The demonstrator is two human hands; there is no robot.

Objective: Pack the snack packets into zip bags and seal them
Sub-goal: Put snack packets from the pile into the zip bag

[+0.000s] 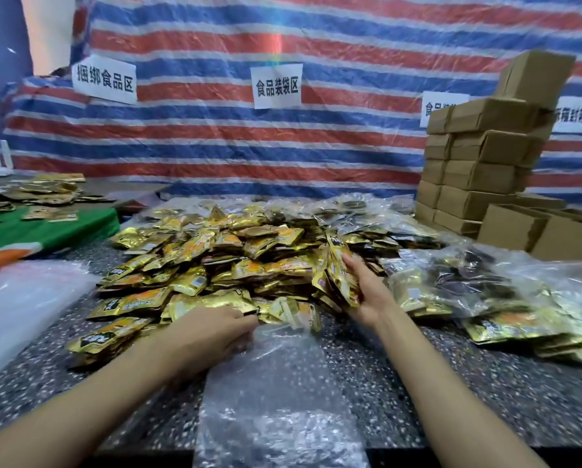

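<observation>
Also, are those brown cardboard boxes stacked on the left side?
No, the brown cardboard boxes are stacked on the far right.

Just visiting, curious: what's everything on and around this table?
snack packets: a heap, gold, middle of the table
empty zip bag: one, clear, flat at the near edge
filled zip bags: several, clear, right side
cardboard boxes: many, brown, stacked far right
paper signs: four, white, on the tarp
tarp: one, red-white-blue striped, behind
table: one, speckled grey
left hand: seems to pinch the empty zip bag's mouth
right hand: fingers grip a bunch of snack packets
</observation>
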